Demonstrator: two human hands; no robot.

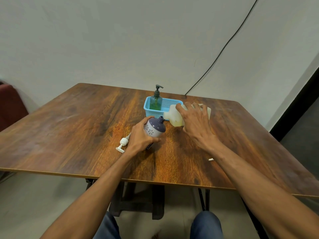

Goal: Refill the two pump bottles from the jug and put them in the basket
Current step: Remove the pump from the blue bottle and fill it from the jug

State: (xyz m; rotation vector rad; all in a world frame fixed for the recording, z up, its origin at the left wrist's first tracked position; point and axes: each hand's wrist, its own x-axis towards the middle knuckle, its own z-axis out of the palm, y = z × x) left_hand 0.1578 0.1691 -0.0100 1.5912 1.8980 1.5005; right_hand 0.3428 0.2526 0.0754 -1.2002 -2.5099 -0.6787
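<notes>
My left hand [140, 137] grips a purple bottle [154, 128] with a white flower pattern, tilted with its open neck toward the jug. Its white pump head [122, 144] lies on the table just left of that hand. My right hand [196, 125] holds a translucent white jug [176, 116] tipped on its side, its spout against the purple bottle's neck. Behind them a green pump bottle [155, 101] with a dark pump stands upright in the left end of the blue basket [170, 102].
The wooden table [77, 135] has its front edge close to my knees. A small white cap [211, 159] lies beside my right forearm. A black cable [224, 47] runs down the wall to the table's back edge. A dark red seat [10, 104] stands at left.
</notes>
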